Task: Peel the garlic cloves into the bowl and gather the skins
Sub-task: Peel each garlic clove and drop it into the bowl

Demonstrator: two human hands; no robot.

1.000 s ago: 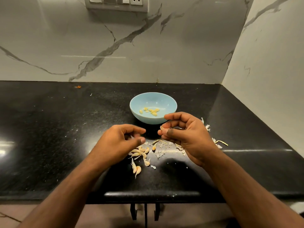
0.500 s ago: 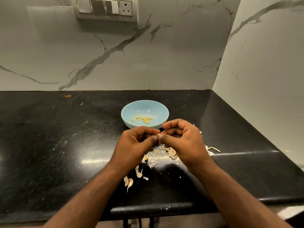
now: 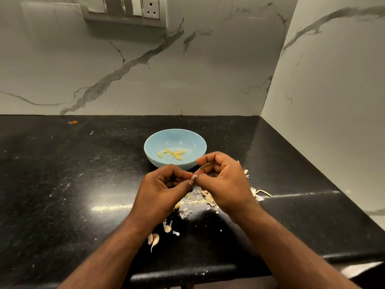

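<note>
Peeling now: my left hand [image 3: 160,190] and right hand [image 3: 220,184] both pinch one garlic clove [image 3: 194,177]; next I strip its skin and drop it in the bowl [image 3: 154,161].

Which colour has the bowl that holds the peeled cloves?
The bowl is light blue, seen best in the head view.

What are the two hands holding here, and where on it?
A garlic clove, pinched at its ends between the fingertips of the left hand and right hand, just in front of the bowl; mostly hidden.
</note>
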